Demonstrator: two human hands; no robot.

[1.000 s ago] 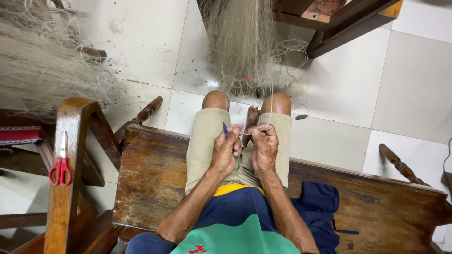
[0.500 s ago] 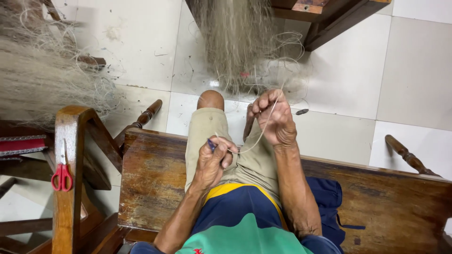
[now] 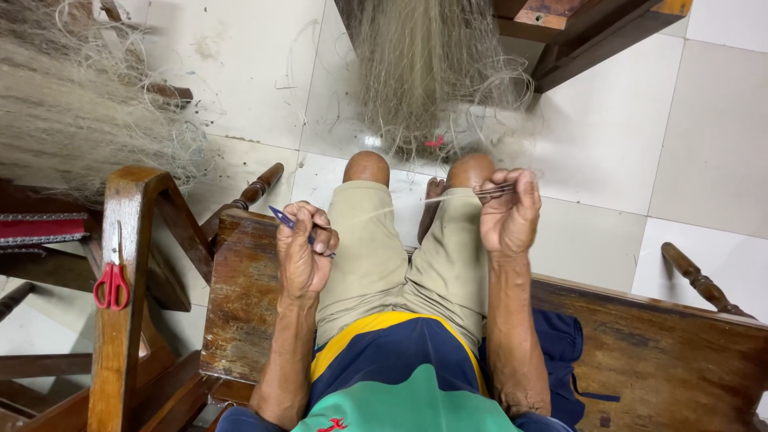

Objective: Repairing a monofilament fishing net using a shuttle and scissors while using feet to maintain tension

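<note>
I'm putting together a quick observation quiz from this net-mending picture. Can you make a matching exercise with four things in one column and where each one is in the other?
Things:
1. blue netting needle
2. red-handled scissors
3. taut line
4. hanging net

Places:
A. hung on the wooden chair arm at left
B. stretched between the two hands
C. in the left hand
D. draped over the tiled floor beyond the knees

Pairs: 1-C, 2-A, 3-B, 4-D. The right hand pinches the line's far end.
</note>
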